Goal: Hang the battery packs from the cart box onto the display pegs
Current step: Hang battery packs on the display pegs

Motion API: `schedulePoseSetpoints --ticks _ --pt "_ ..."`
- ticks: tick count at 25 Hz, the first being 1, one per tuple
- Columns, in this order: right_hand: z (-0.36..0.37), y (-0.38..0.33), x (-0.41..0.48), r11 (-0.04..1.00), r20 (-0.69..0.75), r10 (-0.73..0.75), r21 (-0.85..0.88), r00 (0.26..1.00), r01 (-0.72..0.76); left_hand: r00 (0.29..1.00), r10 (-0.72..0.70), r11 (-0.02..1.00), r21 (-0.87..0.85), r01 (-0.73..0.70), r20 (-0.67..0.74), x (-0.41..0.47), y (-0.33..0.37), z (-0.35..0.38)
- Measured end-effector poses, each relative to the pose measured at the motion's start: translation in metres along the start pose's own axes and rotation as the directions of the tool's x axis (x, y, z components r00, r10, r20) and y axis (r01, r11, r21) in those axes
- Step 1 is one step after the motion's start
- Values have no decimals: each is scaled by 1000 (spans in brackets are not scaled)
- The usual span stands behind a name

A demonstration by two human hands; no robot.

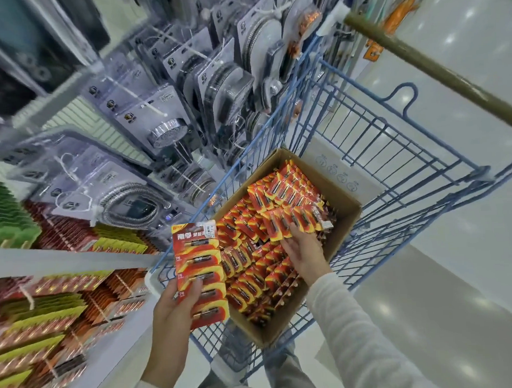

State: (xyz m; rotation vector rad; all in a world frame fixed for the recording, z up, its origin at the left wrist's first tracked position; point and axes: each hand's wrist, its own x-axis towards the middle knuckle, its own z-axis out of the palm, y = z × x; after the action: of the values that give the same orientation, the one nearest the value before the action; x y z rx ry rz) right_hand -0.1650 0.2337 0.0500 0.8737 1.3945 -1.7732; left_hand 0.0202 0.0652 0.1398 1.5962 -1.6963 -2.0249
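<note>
Battery packs [268, 237] fill the cardboard box [345, 208] in the cart [392, 148], so most of the hanging looks left to do. The left hand [173, 307] grips one strip of packs [197, 262] over the box's near-left corner. The right hand [304, 250] rests on packs near the box's right wall, fingers stretched out and clasping nothing.

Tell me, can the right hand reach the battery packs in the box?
Probably yes. The right hand is inside the open box, its fingers on the battery packs; nothing covers them. The left hand holds a separate strip, out of the way.
</note>
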Motion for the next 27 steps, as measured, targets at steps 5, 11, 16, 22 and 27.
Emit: schedulePoseSetpoints --ticks 5,11,16,22,27 --pt "2 14 -84 958 335 -82 -232 939 166 988 132 973 -179 -145 -84 -43 10 -22" --pt "61 24 -183 908 587 -63 -302 807 290 938 212 885 -354 -303 -275 -97 22 -89" --pt "138 54 -241 906 691 17 -316 723 281 881 226 783 -461 -419 -417 -129 26 -172" --pt "225 124 -319 852 723 12 -368 691 371 834 243 694 -512 -506 -495 -163 24 -281" --pt "297 205 -381 895 767 -11 -279 642 348 825 160 632 -586 -507 -541 -176 25 -387"
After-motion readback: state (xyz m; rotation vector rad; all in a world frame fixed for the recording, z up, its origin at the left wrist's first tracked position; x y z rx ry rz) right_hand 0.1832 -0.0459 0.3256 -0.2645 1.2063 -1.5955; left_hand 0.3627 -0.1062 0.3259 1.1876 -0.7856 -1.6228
